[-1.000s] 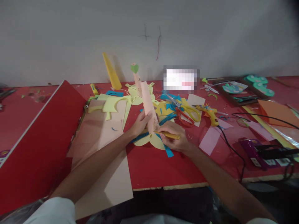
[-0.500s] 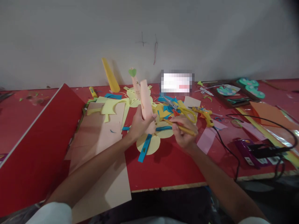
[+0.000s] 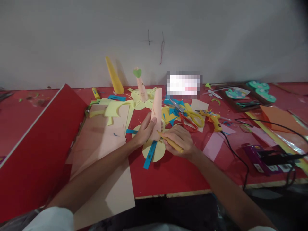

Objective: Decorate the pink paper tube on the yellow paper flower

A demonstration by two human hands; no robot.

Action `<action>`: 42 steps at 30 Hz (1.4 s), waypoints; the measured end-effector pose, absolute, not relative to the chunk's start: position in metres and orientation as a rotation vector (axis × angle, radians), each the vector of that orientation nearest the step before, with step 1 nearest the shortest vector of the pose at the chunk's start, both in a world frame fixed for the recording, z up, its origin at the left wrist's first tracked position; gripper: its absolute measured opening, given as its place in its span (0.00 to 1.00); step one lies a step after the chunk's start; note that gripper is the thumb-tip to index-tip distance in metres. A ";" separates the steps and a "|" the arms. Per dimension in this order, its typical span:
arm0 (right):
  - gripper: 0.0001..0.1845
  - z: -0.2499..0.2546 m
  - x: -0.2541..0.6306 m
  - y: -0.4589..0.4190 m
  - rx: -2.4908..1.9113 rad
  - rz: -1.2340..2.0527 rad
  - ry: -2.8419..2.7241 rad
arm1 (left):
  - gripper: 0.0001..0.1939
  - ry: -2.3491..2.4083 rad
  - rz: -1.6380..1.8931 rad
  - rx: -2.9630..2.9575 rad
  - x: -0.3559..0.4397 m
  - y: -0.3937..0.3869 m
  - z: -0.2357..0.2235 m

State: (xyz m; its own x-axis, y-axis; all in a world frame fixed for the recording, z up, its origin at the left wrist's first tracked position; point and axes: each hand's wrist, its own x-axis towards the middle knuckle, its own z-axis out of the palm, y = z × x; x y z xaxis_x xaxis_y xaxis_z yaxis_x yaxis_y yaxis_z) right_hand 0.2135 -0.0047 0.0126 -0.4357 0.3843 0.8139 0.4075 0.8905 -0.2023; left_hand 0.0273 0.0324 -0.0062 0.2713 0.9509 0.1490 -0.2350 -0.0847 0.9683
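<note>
My left hand (image 3: 146,129) is closed around a pale pink paper tube (image 3: 157,107), which stands nearly upright over a flower-like base of pale yellow paper circles (image 3: 158,154). Blue paper strips (image 3: 150,155) with small gold marks lie on those circles. Between the fingers of my right hand (image 3: 179,139) is a yellow-orange marker pen (image 3: 172,143), its tip at the lower part of the tube. Whether the tip touches the paper I cannot tell. Behind stands a similar pink tube (image 3: 141,89) with a green heart (image 3: 137,72) on top.
Scissors (image 3: 184,112) with yellow handles, red-handled scissors (image 3: 189,125) and a yellow glue gun (image 3: 214,118) lie to the right. A black cable runs to a purple power strip (image 3: 257,158). Left are beige sheets (image 3: 103,173), a slanted red board (image 3: 40,144) and a yellow cone (image 3: 114,75).
My right hand has moved left and slightly down, bringing the marker pen to the paper tube. The tube has shifted right and become more upright in my left hand.
</note>
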 end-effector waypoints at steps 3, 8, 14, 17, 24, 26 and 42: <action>0.11 0.015 0.210 -0.006 -0.547 -0.002 -2.109 | 0.26 0.783 1.169 1.249 0.028 0.032 -0.005; 0.12 0.012 0.208 -0.005 -0.582 0.017 -2.150 | 0.27 0.798 1.168 1.245 0.028 0.031 -0.005; 0.15 0.011 0.207 -0.004 -0.599 -0.043 -2.114 | 0.29 0.799 1.163 1.246 0.028 0.031 -0.005; 0.17 0.011 0.208 -0.005 -0.596 -0.033 -2.121 | 0.30 0.804 1.169 1.259 0.028 0.032 -0.005; 0.12 0.012 0.208 -0.006 -0.613 0.029 -2.113 | 0.28 0.834 1.214 1.283 0.026 0.034 -0.010; 0.11 0.013 0.208 -0.006 -0.609 0.016 -2.116 | 0.28 0.843 1.227 1.291 0.026 0.034 -0.011; 0.15 0.014 0.210 -0.007 -0.612 -0.019 -2.069 | 0.23 0.819 1.213 1.206 0.025 0.034 -0.015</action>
State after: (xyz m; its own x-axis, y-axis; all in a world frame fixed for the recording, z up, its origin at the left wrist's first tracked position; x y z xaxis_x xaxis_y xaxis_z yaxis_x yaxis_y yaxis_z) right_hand 0.2095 -0.0068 0.0137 -0.4289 0.4156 0.8021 0.4301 0.8748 -0.2232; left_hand 0.0250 0.0341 -0.0151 0.2137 0.9685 0.1277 -0.2434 -0.0738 0.9671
